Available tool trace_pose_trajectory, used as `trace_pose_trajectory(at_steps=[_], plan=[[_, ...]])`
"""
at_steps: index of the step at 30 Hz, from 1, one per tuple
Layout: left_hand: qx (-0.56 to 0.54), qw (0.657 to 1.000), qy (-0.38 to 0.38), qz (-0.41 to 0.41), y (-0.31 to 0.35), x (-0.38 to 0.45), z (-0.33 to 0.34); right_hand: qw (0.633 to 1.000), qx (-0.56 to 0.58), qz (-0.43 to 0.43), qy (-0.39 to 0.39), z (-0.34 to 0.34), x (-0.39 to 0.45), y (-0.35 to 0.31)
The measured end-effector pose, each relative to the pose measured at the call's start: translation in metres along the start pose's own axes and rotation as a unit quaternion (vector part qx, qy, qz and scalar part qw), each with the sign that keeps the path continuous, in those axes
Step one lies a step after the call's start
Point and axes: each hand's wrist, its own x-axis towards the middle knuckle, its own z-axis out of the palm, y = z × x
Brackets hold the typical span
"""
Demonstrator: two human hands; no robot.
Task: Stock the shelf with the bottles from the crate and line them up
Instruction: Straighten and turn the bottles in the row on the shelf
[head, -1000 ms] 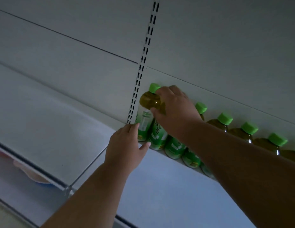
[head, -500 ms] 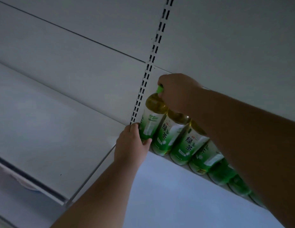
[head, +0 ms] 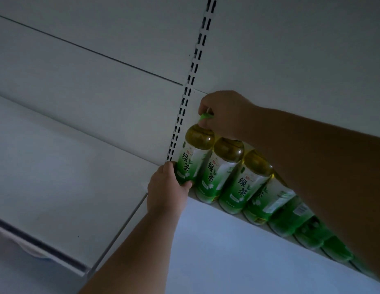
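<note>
White shelf (head: 227, 240) carries the bottle row (head: 259, 187), whose leftmost bottle (head: 193, 158) stands upright beside the slotted upright (head: 184, 111), right hand (head: 225, 113) pinching its cap (head: 205, 116) from above, left hand (head: 167, 192) gripping its base.

Green bottle labels (head: 210, 175) read "绿茶" in vertical characters.

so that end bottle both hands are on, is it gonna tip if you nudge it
Probably somewhat. The end bottle is tall and narrow, so a push near its green cap, where the right hand pinches, could tilt it. It looks full of tea, so likely heavy enough to resist. The left hand at its base and the neighbouring bottle should steady it.
</note>
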Motion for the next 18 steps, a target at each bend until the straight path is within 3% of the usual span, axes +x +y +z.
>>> trace_pose_trajectory(at_steps=[15,18], plan=[[-0.002,1.000,0.009,0.024,-0.001,-0.002,-0.002,0.998,0.051,0.015,0.030,0.005,-0.018,0.009],[0.017,0.998,0.038,0.045,0.001,-0.013,-0.006,0.998,0.015,0.025,0.051,0.000,-0.031,0.016]])
